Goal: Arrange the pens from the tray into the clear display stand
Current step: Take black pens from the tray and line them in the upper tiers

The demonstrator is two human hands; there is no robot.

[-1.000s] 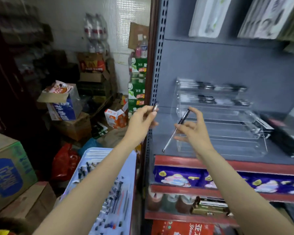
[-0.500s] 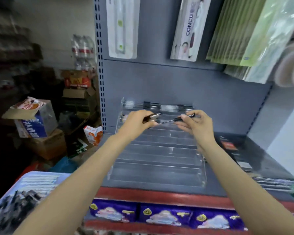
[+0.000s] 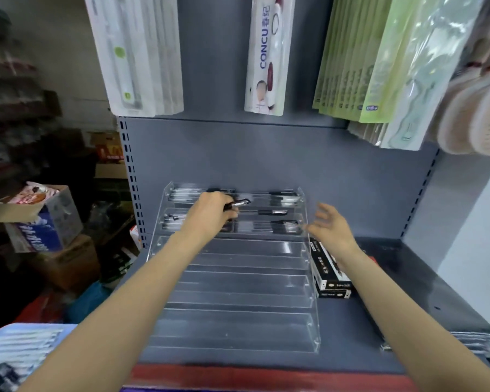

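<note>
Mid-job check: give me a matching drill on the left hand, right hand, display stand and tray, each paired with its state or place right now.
Things:
1. left hand
2. right hand
3. display stand
4. tray

States:
A. bottom-left corner of view
B. open, holding nothing
C. grips a pen
D. pens in upper tiers, lower tiers bare

Pairs: 1-C, 2-B, 3-D, 4-A

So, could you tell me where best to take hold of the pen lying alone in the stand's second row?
Probably pinch the pen at its exposed clear barrel, left of the black grip, coming from above and in front. It lies flat along the clear display stand channel; the open right hand is nearest.
</note>
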